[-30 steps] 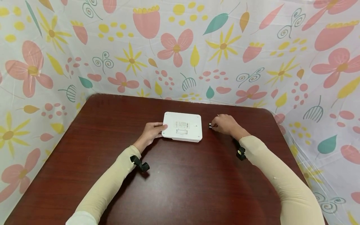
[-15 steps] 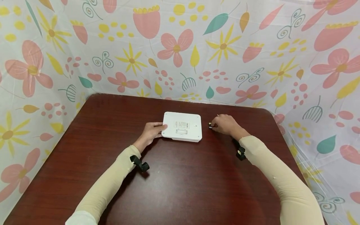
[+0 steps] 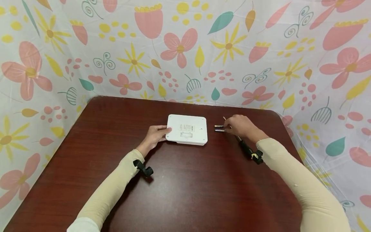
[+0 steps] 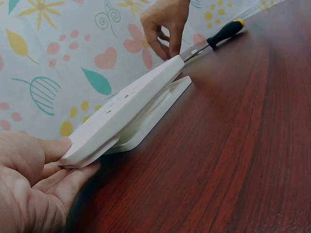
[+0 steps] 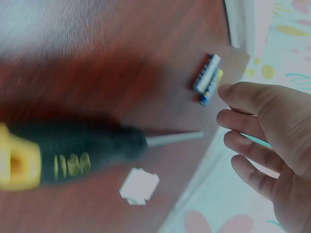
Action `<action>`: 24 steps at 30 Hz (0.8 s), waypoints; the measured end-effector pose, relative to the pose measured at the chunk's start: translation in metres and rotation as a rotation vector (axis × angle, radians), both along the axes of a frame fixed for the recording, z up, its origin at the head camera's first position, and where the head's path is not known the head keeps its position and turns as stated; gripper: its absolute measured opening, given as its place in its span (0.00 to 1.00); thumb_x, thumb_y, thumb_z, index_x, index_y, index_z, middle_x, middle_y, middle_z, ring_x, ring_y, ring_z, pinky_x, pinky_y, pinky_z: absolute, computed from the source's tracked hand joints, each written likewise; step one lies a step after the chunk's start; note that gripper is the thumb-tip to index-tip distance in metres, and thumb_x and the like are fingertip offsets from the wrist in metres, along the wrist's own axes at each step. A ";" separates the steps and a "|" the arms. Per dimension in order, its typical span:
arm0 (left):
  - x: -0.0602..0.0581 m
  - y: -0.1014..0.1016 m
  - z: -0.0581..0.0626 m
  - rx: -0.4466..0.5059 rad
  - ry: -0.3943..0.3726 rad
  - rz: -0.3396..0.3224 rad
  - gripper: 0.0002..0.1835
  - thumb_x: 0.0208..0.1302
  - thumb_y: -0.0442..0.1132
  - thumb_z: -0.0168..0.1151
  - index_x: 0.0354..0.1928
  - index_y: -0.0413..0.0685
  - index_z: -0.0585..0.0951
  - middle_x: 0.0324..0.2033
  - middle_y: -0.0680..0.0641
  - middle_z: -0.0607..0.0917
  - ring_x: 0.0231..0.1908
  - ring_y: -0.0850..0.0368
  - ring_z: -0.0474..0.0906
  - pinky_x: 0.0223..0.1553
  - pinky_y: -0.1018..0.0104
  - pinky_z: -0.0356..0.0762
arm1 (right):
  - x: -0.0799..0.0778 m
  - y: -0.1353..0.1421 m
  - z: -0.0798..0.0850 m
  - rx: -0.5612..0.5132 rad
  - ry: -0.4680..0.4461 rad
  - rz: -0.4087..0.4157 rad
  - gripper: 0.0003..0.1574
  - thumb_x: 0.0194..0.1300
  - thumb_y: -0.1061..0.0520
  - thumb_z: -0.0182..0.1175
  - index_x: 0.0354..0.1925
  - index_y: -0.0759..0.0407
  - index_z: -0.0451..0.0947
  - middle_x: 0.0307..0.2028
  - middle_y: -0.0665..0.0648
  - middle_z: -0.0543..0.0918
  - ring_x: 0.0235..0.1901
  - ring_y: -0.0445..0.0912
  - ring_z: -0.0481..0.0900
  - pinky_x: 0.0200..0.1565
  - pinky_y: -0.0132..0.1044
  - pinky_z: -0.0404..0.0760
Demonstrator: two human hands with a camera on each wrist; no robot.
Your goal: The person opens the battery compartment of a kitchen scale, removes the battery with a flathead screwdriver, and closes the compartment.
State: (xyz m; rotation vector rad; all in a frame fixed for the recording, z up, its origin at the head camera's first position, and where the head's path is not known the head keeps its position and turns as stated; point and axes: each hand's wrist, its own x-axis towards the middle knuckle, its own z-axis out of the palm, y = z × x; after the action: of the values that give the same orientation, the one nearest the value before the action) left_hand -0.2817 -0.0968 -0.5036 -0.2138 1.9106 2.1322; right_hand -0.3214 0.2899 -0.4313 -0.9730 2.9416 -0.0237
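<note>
My left hand (image 3: 153,137) pinches the left edge of a flat white square device (image 3: 186,124), thumb on top and fingers underneath. Its upper face carries a printed label and an uncovered battery compartment (image 3: 186,135). In the left wrist view the device (image 4: 126,109) tilts over the table with a white plate-like part below. Two small batteries (image 5: 207,77) lie side by side on the table to its right. My right hand (image 3: 242,125) is just beside them; in the right wrist view its fingers (image 5: 248,97) are loosely bent, with nothing visibly held.
A black and yellow screwdriver (image 5: 73,150) lies on the table under my right wrist. Near its tip is a small white cover (image 5: 139,186). A flowered curtain (image 3: 185,54) hangs behind and beside the dark red table (image 3: 185,190).
My right hand has come away from the batteries and shifted right, so both now show more fully. The left hand keeps its hold on the device. The head view has shifted slightly.
</note>
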 end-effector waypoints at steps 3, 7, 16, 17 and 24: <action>0.000 0.000 0.000 -0.008 -0.001 -0.004 0.22 0.70 0.33 0.66 0.62 0.28 0.78 0.55 0.30 0.83 0.36 0.58 0.86 0.40 0.65 0.88 | 0.006 0.008 0.017 -0.009 -0.009 0.000 0.09 0.62 0.57 0.74 0.42 0.57 0.90 0.37 0.55 0.89 0.35 0.49 0.85 0.38 0.51 0.86; 0.000 0.000 0.000 -0.013 0.004 -0.008 0.22 0.71 0.34 0.66 0.62 0.28 0.78 0.54 0.30 0.83 0.36 0.58 0.86 0.40 0.66 0.87 | 0.012 0.020 0.036 -0.030 -0.018 -0.034 0.10 0.64 0.58 0.71 0.44 0.59 0.89 0.40 0.57 0.89 0.36 0.51 0.86 0.39 0.53 0.85; 0.000 -0.001 -0.001 0.000 0.002 -0.007 0.23 0.70 0.34 0.66 0.62 0.27 0.78 0.53 0.31 0.83 0.35 0.59 0.86 0.39 0.67 0.87 | 0.007 0.055 0.034 -0.059 -0.038 -0.243 0.14 0.71 0.54 0.64 0.49 0.62 0.87 0.43 0.61 0.89 0.41 0.60 0.86 0.44 0.61 0.83; 0.000 -0.001 -0.001 0.003 0.002 -0.007 0.23 0.70 0.34 0.66 0.62 0.27 0.78 0.53 0.31 0.83 0.35 0.59 0.86 0.39 0.67 0.87 | 0.007 0.058 0.031 -0.062 -0.044 -0.264 0.15 0.71 0.54 0.63 0.50 0.62 0.87 0.44 0.62 0.89 0.42 0.62 0.85 0.45 0.63 0.82; -0.001 0.001 0.000 0.001 -0.009 -0.001 0.22 0.71 0.33 0.66 0.62 0.27 0.78 0.53 0.31 0.83 0.35 0.59 0.85 0.38 0.67 0.87 | 0.008 0.074 0.003 -0.117 -0.066 -0.383 0.20 0.74 0.51 0.60 0.55 0.63 0.84 0.49 0.68 0.86 0.43 0.65 0.84 0.42 0.64 0.81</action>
State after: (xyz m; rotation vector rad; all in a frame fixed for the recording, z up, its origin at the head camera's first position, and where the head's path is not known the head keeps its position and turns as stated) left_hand -0.2826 -0.0955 -0.5040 -0.2222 1.9046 2.1277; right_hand -0.3136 0.3643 -0.4278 -0.3944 3.0420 -0.2376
